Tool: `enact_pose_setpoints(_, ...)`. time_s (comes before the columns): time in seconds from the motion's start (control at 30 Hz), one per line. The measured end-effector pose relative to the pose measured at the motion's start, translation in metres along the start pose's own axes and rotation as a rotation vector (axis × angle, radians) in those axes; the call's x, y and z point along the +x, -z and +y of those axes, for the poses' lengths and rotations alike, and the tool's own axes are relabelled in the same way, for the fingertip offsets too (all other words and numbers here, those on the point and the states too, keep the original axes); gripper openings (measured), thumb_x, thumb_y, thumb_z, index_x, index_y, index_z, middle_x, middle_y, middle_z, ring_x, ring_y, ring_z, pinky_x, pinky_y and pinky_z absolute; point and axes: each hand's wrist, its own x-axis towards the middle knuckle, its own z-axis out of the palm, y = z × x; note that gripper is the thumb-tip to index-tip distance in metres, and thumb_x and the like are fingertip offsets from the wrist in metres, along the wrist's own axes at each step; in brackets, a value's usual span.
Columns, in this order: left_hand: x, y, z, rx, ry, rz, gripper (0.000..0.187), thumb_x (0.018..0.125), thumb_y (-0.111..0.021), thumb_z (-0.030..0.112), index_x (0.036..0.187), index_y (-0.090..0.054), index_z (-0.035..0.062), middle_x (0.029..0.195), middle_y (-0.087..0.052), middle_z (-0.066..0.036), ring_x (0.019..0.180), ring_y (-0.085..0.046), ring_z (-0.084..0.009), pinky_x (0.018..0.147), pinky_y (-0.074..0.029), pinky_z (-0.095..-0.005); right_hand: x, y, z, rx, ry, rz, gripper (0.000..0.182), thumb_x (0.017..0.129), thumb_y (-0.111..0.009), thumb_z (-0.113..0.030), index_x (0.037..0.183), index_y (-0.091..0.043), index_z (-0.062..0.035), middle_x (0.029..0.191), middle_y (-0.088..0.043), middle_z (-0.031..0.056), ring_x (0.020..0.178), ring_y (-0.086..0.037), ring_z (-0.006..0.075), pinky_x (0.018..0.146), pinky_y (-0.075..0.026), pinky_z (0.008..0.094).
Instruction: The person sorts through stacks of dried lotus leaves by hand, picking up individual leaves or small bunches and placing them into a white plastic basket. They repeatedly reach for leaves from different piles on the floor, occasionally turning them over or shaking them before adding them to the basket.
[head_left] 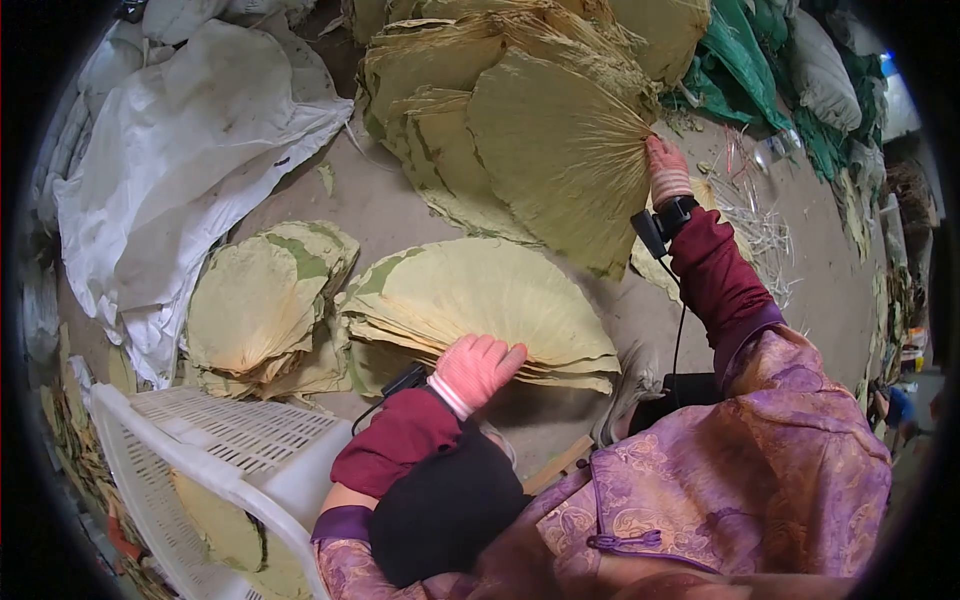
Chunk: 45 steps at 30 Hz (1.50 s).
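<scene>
My right hand [668,168], in a pink striped glove, pinches a large pale green dried lotus leaf [560,150] where its veins meet. This leaf spreads out over a tall pile of similar leaves [430,60]. Closer to my body, my left hand [476,370], gloved the same way, has its fingers curled over the near edge of a half-round stack of dried lotus leaves [490,285]. What lies under those fingers is partly hidden. Another small stack of leaves [255,305] lies left of it on the floor.
A white slatted plastic crate [250,430] with leaves inside stands at the lower left. White sacking [200,150] spreads over the upper left floor. Green sacking [745,60] lies at the upper right, and pale strips [765,230] are scattered right of my right forearm.
</scene>
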Motion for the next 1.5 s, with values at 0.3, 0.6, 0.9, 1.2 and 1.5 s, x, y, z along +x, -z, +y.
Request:
enact_pose_setpoints(0.3, 0.001, 0.002, -0.005, -0.034, -0.037, 0.155, 0.051, 0.071, -0.053, 0.008, 0.122, -0.047, 0.0143, 0.121, -0.050, -0.013, 0.107, -0.051, -0.0299, 0.078, -0.049, -0.0355, -0.150, -0.029, -0.104, 0.317, 0.166, -0.639, 0.019, 0.082, -0.066, -0.015, 0.098, -0.063, -0.0046, 0.087, -0.064, 0.0046, 0.082, -0.059, 0.0123, 0.076, -0.049, 0.0272)
enact_pose_setpoints(0.6, 0.009, 0.018, -0.004, 0.004, 0.119, -0.037, 0.056, 0.071, -0.054, 0.008, 0.125, -0.042, 0.0140, 0.086, -0.053, -0.009, 0.074, -0.055, -0.0235, 0.061, -0.046, -0.0344, -0.066, -0.071, -0.099, 0.369, 0.117, -0.684, 0.035, 0.081, -0.064, -0.022, 0.113, -0.059, -0.0093, 0.105, -0.062, 0.0102, 0.093, -0.061, 0.0235, 0.083, -0.049, 0.0350)
enact_pose_setpoints(0.9, 0.011, 0.020, -0.014, -0.076, 0.109, 0.016, 0.048, 0.073, -0.054, 0.005, 0.120, -0.044, 0.0024, 0.072, -0.050, -0.004, 0.066, -0.053, -0.0239, 0.064, -0.044, -0.0380, 0.037, -0.096, -0.110, -0.798, 0.496, -0.341, 0.035, 0.075, -0.065, -0.026, 0.109, -0.059, -0.0187, 0.108, -0.057, 0.0073, 0.103, -0.054, 0.0267, 0.084, -0.045, 0.0406)
enact_pose_setpoints(1.2, -0.001, 0.126, -0.074, -0.050, 0.855, 0.928, 0.064, 0.071, -0.064, -0.006, 0.129, -0.036, -0.0050, 0.115, -0.052, -0.016, 0.101, -0.056, -0.0275, 0.086, -0.045, -0.0357, -0.042, -0.089, -0.052, 0.019, 0.408, -0.417, 0.015, 0.080, -0.057, -0.019, 0.093, -0.061, -0.0107, 0.086, -0.064, 0.0130, 0.081, -0.061, 0.0323, 0.070, -0.049, 0.0382)
enact_pose_setpoints(1.5, -0.019, 0.079, -0.053, -0.012, 0.747, 0.671, 0.076, 0.054, -0.069, -0.004, 0.125, -0.042, -0.0064, 0.106, -0.055, -0.019, 0.091, -0.058, -0.0328, 0.080, -0.047, -0.0363, -0.106, -0.113, -0.041, 0.240, 0.507, -0.643, 0.030, 0.085, -0.058, -0.025, 0.111, -0.059, -0.0090, 0.090, -0.063, 0.0128, 0.085, -0.061, 0.0292, 0.074, -0.049, 0.0345)
